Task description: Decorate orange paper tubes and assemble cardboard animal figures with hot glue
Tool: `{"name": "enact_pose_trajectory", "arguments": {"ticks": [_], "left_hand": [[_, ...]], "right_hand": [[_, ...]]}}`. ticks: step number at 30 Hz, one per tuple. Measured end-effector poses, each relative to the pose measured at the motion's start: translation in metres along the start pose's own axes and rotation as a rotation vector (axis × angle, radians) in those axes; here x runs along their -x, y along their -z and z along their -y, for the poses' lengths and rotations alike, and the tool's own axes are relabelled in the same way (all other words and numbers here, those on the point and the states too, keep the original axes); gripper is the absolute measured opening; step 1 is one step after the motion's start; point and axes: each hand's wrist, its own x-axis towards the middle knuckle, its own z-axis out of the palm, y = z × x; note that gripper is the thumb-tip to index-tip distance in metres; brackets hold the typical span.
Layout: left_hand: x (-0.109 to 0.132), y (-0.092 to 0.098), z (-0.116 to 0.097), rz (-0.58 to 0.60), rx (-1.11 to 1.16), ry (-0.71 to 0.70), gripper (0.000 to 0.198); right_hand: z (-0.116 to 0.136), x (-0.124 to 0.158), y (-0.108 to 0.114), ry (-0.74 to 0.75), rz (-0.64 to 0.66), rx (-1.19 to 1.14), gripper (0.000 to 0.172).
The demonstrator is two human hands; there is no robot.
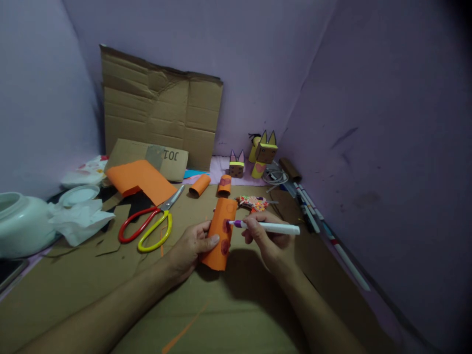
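Observation:
My left hand (190,248) is wrapped round an orange paper tube (222,233), holding it above the cardboard work surface (121,290). The tube carries dark red spots on its side. My right hand (263,236) pinches a white marker with a purple tip (271,227), and the tip touches the tube beside one spot. Both hands are close together at the middle of the view.
Red-and-yellow scissors (151,226) lie left of the tube, beside an orange paper sheet (142,181). Two small orange rolls (212,186), paper animal figures (263,152), a glue gun (254,202) and pens (313,216) sit behind. A white jar (20,223) and tissue (79,219) stand left; torn cardboard (158,108) leans on the wall.

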Motion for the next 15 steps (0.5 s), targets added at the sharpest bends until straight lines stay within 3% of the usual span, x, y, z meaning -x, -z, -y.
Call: {"name": "enact_pose_trajectory", "arguments": {"ticks": [15], "left_hand": [[0.0002, -0.0001, 0.0006, -0.026, -0.011, 0.005, 0.043]], "right_hand": [[-0.0015, -0.0005, -0.0003, 0.008, -0.027, -0.002, 0.022]]}}
